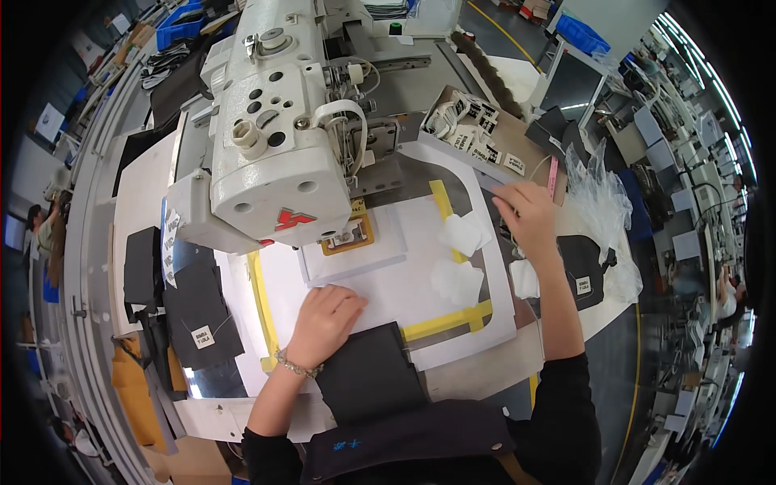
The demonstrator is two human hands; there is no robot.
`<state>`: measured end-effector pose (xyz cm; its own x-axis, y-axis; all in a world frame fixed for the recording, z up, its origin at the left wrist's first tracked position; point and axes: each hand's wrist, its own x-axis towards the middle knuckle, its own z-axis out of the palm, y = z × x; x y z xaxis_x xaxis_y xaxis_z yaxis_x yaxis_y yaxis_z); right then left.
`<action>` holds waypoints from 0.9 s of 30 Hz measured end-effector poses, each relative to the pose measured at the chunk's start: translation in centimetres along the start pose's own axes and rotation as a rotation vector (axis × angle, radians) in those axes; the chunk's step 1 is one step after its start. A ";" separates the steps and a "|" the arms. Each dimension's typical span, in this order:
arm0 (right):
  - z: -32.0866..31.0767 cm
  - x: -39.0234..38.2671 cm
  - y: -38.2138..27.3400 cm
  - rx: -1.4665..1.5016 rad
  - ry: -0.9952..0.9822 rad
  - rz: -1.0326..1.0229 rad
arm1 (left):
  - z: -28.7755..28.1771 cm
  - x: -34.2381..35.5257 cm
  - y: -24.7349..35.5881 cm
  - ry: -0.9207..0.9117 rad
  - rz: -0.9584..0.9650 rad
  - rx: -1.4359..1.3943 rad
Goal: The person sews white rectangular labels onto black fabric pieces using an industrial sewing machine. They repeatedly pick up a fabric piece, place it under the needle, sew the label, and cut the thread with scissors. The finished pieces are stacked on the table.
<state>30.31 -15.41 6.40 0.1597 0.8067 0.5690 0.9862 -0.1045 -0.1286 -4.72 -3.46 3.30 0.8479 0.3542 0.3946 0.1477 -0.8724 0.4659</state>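
While the two hands stand well apart, the left hand (327, 319) is loosely curled over a white sheet (380, 303), the right hand (529, 212) bent-fingered at its 2 o'clock; cannot tell whether either grips anything. One black fabric piece (372, 376) lies just beside the left hand, 5 o'clock. From the right hand: an open box (529, 133) at 11, its loose printed labels (477, 149) overlapping, uncountable; one pink strip (553, 176) at 1; two white scraps (465, 234) near 8; one black panel (578, 257) at 4, bearing one printed label. From the left hand: another black panel (198, 299) at 9, one printed label; yellow frame (349, 237) at 12; one white sewing machine (275, 174) at 11, red emblem (293, 218).
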 end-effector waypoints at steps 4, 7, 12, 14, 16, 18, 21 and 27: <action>0.5 -0.1 -2.6 0.177 -0.265 0.030 | 0.2 0.1 1.4 -0.205 -0.010 -0.186; 1.4 -1.1 -3.2 0.281 -0.340 0.083 | 0.2 -0.2 1.8 -0.217 -0.022 -0.182; 0.9 -1.7 -4.4 0.298 -0.362 0.098 | -0.2 -0.6 2.2 -0.240 -0.068 -0.151; 0.6 -2.0 -5.1 0.300 -0.387 0.107 | -0.2 -0.7 2.4 -0.239 -0.078 -0.134; 0.0 -2.3 -5.9 0.302 -0.438 0.137 | -0.1 -0.8 2.5 -0.239 -0.094 -0.140; -0.6 -2.7 -6.4 0.311 -0.488 0.140 | 0.0 -0.9 2.5 -0.241 -0.105 -0.142; -1.4 -3.5 -7.0 0.316 -0.521 0.111 | 0.1 -0.9 2.6 -0.248 -0.114 -0.143; -2.1 -4.7 -7.6 0.217 -0.519 0.173 | 0.1 -0.6 2.8 -0.260 -0.117 -0.142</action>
<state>22.13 -19.57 6.40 0.2209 0.9735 0.0595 0.9073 -0.1828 -0.3787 -4.80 -6.17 4.30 0.9338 0.3352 0.1248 0.1944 -0.7685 0.6095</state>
